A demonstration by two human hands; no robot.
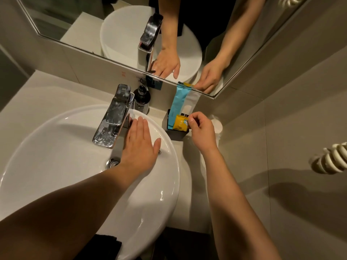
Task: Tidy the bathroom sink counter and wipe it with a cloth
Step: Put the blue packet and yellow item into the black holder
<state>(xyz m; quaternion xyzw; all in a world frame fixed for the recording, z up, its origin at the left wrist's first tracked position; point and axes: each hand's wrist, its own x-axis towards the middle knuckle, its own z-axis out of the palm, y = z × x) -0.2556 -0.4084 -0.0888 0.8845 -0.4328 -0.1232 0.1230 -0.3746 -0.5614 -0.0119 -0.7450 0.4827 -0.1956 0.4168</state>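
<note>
A round white sink basin (56,166) sits on a pale counter (47,94). My left hand (139,147) lies flat, fingers spread, on the basin's far right rim beside the chrome tap (114,117). My right hand (201,130) pinches a small yellow packet (180,123) that stands in a black box (176,134) at the counter's back right. A tall blue and white packet (180,104) stands in the same box and leans on the mirror. No cloth is in my hands.
A dark pump bottle (141,99) stands behind the tap against the wall. A white round object (217,124) sits right of the box, near the side wall. The mirror (131,34) reflects both hands. A white coiled hose (330,160) hangs on the right wall.
</note>
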